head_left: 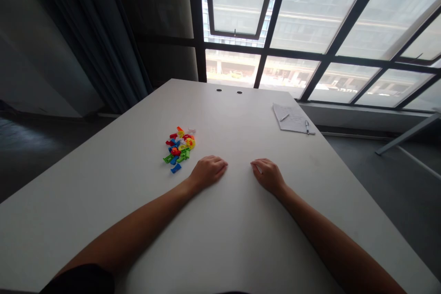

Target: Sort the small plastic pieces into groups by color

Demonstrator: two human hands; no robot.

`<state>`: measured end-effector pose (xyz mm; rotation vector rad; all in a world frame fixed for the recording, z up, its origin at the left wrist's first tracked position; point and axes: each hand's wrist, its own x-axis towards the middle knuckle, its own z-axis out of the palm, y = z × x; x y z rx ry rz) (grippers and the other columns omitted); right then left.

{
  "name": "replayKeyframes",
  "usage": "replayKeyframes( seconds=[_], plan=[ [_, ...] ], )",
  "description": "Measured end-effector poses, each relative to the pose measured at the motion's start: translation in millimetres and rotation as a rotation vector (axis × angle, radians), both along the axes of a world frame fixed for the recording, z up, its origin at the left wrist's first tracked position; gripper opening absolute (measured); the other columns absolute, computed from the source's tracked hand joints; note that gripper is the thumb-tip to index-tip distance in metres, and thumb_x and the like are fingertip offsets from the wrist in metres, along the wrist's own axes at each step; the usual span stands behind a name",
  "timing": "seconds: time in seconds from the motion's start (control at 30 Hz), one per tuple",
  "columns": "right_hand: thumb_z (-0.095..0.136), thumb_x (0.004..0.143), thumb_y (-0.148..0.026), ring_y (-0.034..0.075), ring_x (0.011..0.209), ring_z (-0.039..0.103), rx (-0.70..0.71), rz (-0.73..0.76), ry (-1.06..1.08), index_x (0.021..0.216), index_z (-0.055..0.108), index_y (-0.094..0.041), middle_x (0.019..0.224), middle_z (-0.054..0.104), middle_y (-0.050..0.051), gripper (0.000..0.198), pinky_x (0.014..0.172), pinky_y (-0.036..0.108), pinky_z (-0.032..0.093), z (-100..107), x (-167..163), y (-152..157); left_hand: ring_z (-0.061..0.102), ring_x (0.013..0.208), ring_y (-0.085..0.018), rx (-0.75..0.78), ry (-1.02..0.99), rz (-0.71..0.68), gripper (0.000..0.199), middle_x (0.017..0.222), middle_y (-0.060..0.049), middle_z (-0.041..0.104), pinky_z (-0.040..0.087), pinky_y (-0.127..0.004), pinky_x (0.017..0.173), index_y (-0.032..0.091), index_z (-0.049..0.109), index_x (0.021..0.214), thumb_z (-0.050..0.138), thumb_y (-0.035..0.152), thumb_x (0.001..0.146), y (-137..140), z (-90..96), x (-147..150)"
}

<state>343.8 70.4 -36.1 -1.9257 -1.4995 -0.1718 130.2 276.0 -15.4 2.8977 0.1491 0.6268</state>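
Note:
My left hand rests palm down on the white table, its fingers loosely stretched to the right and lying close together. Nothing shows in it. Just left of it lies a small pile of colourful plastic pieces in red, blue, green, yellow, orange and white; their exact kind is too small to tell. One blue piece sits apart at the pile's near edge, closest to my left wrist. My right hand lies on its side on the table, fingers gently bent, with a gap showing between thumb and forefinger and nothing in it.
At the back right, a sheet of paper bears two pens, a light pen and a darker pen. Two round cable holes mark the far edge. Beyond stand large windows and a dark curtain.

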Motion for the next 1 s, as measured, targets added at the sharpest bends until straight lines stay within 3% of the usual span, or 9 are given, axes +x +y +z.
replayKeyframes(
  seconds=[0.17,0.5,0.63,0.73,0.9,1.0],
  plan=[
    [0.055,0.099,-0.025,0.023,0.086,0.077,0.027,-0.015,0.023,0.102,0.079,-0.022,0.098,0.082,0.008,0.024,0.084,0.035,0.059,2.7,1.2,1.2,0.071,0.096,-0.022,0.039,0.012,-0.020,0.019,0.106,-0.004,0.078,0.055,-0.037,0.084,0.026,0.075,0.102,0.057,0.028,0.103,0.3,-0.1,-0.3],
    [0.055,0.099,-0.025,0.022,0.082,0.077,0.116,0.011,0.056,0.102,0.078,-0.023,0.092,0.082,0.007,0.023,0.079,0.035,0.061,-3.9,3.0,-0.8,0.072,0.095,-0.022,0.031,0.008,-0.031,0.020,0.105,-0.004,0.079,0.057,-0.036,0.084,0.025,0.075,0.099,0.056,0.028,0.103,-0.6,2.6,-0.8],
    [0.054,0.099,-0.027,0.021,0.078,0.078,0.176,0.045,0.008,0.102,0.078,-0.023,0.088,0.082,0.007,0.024,0.075,0.033,0.062,-2.3,14.8,2.8,0.073,0.102,-0.023,0.011,-0.015,-0.039,0.024,0.113,-0.005,0.079,0.059,-0.037,0.087,0.026,0.074,0.119,0.058,0.026,0.101,3.7,0.2,-0.9],
    [0.055,0.099,-0.027,0.021,0.072,0.077,0.137,0.094,-0.120,0.099,0.078,-0.023,0.085,0.082,0.007,0.024,0.073,0.033,0.061,11.6,30.5,1.7,0.072,0.111,-0.025,0.026,-0.084,-0.048,0.032,0.122,-0.007,0.077,0.058,-0.041,0.095,0.024,0.070,0.131,0.059,0.027,0.101,5.7,1.8,0.3],
    [0.056,0.099,-0.025,0.021,0.071,0.075,0.236,0.060,-0.201,0.100,0.078,-0.023,0.082,0.080,0.007,0.022,0.073,0.035,0.061,52.7,40.1,-19.1,0.070,0.120,-0.024,0.051,-0.123,-0.102,0.030,0.126,-0.006,0.076,0.052,-0.045,0.109,0.024,0.071,0.128,0.057,0.028,0.102,3.5,14.3,-3.2],
    [0.054,0.102,-0.030,0.024,0.086,0.076,0.230,0.019,-0.110,0.118,0.075,-0.024,0.102,0.080,0.010,0.027,0.082,0.039,0.063,75.2,25.0,-33.8,0.062,0.134,-0.026,0.031,-0.055,-0.119,0.046,0.143,-0.008,0.067,0.042,-0.049,0.122,0.023,0.059,0.147,0.059,0.034,0.102,-1.8,22.4,-12.4]
  ],
)
